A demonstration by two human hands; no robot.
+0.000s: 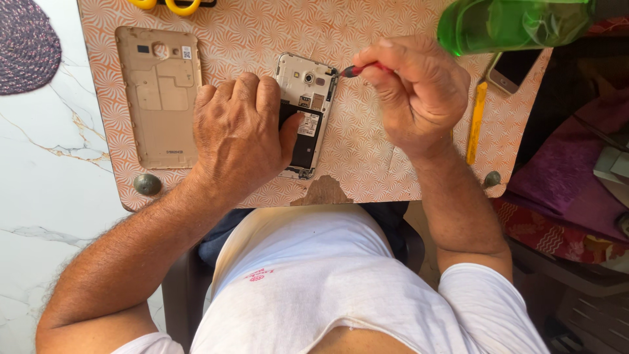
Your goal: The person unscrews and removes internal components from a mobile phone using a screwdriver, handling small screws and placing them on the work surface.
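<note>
Lying face down on the patterned table (393, 151), near its middle: phone (305, 117) with back removed, long axis running near to far, camera end far. Pressing on the phone's left edge and battery bay: left hand (237, 134), fingers curled under, thumb laid across the dark bay, holding nothing else. Closed in a fist around a red screwdriver (359, 69): right hand (416, 95), just right of the phone's far end. Pointing left, tip meeting the phone's far right corner, shaft crosswise to the phone's long axis. Left of the phone, apart from it: gold cover (159, 95), inside up. Further right: yellow pry tool (476, 122), second phone (511, 70), green bottle (514, 25).
</note>
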